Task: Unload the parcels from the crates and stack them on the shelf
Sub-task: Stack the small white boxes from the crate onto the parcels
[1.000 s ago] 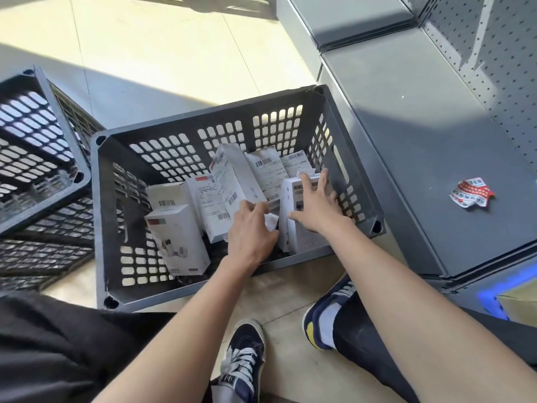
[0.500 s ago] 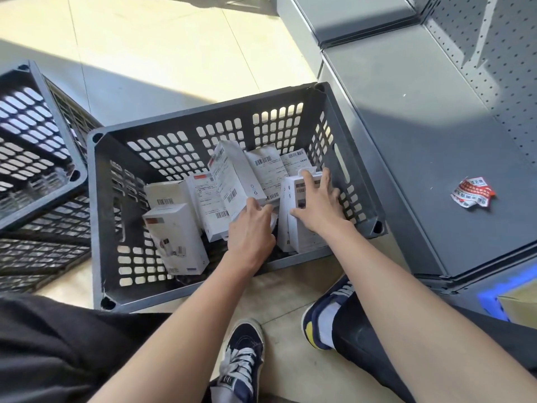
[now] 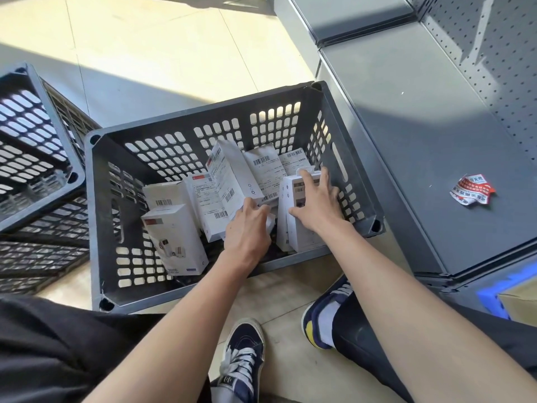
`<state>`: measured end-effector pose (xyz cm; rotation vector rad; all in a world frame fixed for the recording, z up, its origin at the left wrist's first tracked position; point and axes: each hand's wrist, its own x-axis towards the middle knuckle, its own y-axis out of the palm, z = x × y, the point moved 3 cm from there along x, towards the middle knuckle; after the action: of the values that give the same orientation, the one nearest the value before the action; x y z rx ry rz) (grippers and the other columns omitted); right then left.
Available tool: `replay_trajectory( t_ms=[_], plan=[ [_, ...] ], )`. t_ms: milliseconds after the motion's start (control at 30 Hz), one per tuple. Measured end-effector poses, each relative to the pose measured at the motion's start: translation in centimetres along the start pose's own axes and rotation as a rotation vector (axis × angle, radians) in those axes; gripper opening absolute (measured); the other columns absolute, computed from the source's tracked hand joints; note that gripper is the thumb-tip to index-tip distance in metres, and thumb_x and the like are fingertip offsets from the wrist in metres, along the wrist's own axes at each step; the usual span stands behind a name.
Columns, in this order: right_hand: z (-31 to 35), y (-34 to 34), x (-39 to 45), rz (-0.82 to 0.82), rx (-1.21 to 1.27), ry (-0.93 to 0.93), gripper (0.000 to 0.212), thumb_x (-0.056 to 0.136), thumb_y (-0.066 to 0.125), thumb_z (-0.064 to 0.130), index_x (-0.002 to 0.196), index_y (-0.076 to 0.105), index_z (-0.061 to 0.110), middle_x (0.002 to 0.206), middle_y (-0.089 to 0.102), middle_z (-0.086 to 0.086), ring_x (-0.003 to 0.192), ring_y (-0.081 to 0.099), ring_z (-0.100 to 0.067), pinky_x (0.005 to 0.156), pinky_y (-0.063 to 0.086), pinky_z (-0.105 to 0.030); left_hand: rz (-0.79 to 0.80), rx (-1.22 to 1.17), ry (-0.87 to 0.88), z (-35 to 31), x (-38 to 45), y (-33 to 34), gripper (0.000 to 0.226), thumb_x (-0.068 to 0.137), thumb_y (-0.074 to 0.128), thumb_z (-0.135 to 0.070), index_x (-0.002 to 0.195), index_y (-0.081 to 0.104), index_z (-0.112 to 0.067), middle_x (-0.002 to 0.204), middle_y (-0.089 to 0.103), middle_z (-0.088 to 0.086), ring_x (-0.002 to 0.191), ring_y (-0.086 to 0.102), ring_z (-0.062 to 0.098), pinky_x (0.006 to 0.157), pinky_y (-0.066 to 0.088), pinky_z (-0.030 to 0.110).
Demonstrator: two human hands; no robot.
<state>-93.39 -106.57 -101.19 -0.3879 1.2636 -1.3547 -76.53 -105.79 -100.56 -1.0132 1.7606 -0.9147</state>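
Both hands are inside the grey crate (image 3: 357, 158), which stands on the floor just beside the low shelf (image 3: 421, 146), probably so that each parcel travels only a short way. The right hand (image 3: 316, 205) lies with spread fingers over the top of a pair of upright white boxes (image 3: 293, 228) at the crate's near right corner. The thumb is on the left face and the fingers reach over the far edge, so I judge it is gathering the pair to lift them together.

The left hand (image 3: 248, 228) is just to the left of this pair. Its fingers curl down at the lower edge of a tilted white box (image 3: 229, 175). Whether they really pinch this box or only touch it, I cannot tell, because the fingertips are hidden.

The other parcels (image 3: 174, 237) lie further left of the left hand, some leaning, some flat. The shelf to the right of the right hand carries no parcels yet, only a crumpled red and white wrapper (image 3: 472, 190).
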Motion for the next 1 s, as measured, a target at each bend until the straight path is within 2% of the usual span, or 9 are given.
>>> replay_trajectory(
  t_ms=[267, 400, 533, 600, 700, 800, 900, 1000],
  plan=[
    [0.4, -0.8, -0.3, -0.081, 0.040, -0.056, 0.084, 0.083, 0.078, 0.029, 0.149, 0.027, 0.040, 0.163, 0.001, -0.005, 0.134, 0.030, -0.043, 0.095, 0.048, -0.048, -0.002, -0.074, -0.007, -0.2, -0.8, -2.0, 0.040, 0.090, 0.060, -0.020, 0.129, 0.062, -0.023, 0.128, 0.047, 0.004, 0.106, 0.058, 0.030, 0.077, 0.054, 0.049],
    [0.9, -1.9, -0.8, -0.135, 0.091, -0.091, 0.083, 0.081, 0.078, 0.032, 0.147, 0.028, 0.042, 0.163, 0.004, -0.002, 0.135, 0.030, -0.042, 0.098, 0.049, -0.055, -0.034, -0.115, -0.016, -0.3, -1.2, -4.1, 0.046, 0.087, 0.062, -0.025, 0.133, 0.061, -0.025, 0.130, 0.047, 0.004, 0.106, 0.058, 0.031, 0.079, 0.055, 0.051],
    [1.8, -3.5, -2.0, -0.202, 0.127, -0.135, 0.082, 0.081, 0.078, 0.034, 0.146, 0.029, 0.043, 0.161, 0.005, 0.002, 0.134, 0.031, -0.040, 0.096, 0.050, -0.055, -0.033, -0.106, -0.035, -0.1, -2.0, -6.0, 0.068, 0.083, 0.066, -0.018, 0.148, 0.049, -0.030, 0.141, 0.043, 0.005, 0.120, 0.054, 0.030, 0.082, 0.051, 0.042],
    [2.4, -4.4, -2.7, -0.236, 0.142, -0.151, 0.082, 0.080, 0.079, 0.036, 0.145, 0.030, 0.044, 0.161, 0.007, 0.001, 0.134, 0.032, -0.040, 0.097, 0.050, -0.056, -0.038, -0.118, -0.030, -0.2, -2.5, -7.2, 0.071, 0.082, 0.066, -0.014, 0.148, 0.049, -0.030, 0.142, 0.047, 0.007, 0.122, 0.053, 0.028, 0.081, 0.046, 0.038],
    [3.3, -5.8, -3.8, -0.288, 0.141, -0.175, 0.083, 0.077, 0.079, 0.041, 0.143, 0.029, 0.046, 0.160, 0.010, -0.001, 0.134, 0.034, -0.041, 0.097, 0.048, -0.060, -0.064, -0.157, -0.025, -0.1, -3.5, -9.3, 0.067, 0.080, 0.066, -0.013, 0.143, 0.054, -0.031, 0.135, 0.055, 0.006, 0.113, 0.056, 0.025, 0.077, 0.041, 0.033],
    [4.0, -7.4, -5.2, -0.325, 0.160, -0.198, 0.081, 0.077, 0.079, 0.037, 0.143, 0.031, 0.044, 0.159, 0.011, -0.002, 0.133, 0.034, -0.039, 0.092, 0.051, -0.052, -0.094, -0.229, -0.038, 0.1, -4.9, -11.4, 0.064, 0.077, 0.070, -0.015, 0.138, 0.057, -0.030, 0.134, 0.055, 0.005, 0.102, 0.053, 0.019, 0.078, 0.043, 0.034],
    [4.5, -9.0, -6.9, -0.372, 0.176, -0.227, 0.082, 0.078, 0.078, 0.035, 0.144, 0.029, 0.042, 0.158, 0.012, -0.001, 0.133, 0.034, -0.036, 0.091, 0.052, -0.049, -0.147, -0.308, -0.017, -0.1, -6.7, -13.1, 0.062, 0.075, 0.074, -0.014, 0.134, 0.059, -0.028, 0.134, 0.055, 0.005, 0.100, 0.052, 0.016, 0.083, 0.046, 0.034],
    [4.7, -10.6, -8.6, -0.440, 0.175, -0.229, 0.083, 0.077, 0.080, 0.037, 0.142, 0.029, 0.034, 0.151, 0.021, -0.002, 0.125, 0.036, -0.032, 0.084, 0.052, -0.046, -0.222, -0.364, 0.017, -0.6, -8.6, -14.7, 0.060, 0.077, 0.076, -0.012, 0.133, 0.059, -0.024, 0.133, 0.053, 0.005, 0.099, 0.050, 0.014, 0.082, 0.040, 0.029]
  ],
)
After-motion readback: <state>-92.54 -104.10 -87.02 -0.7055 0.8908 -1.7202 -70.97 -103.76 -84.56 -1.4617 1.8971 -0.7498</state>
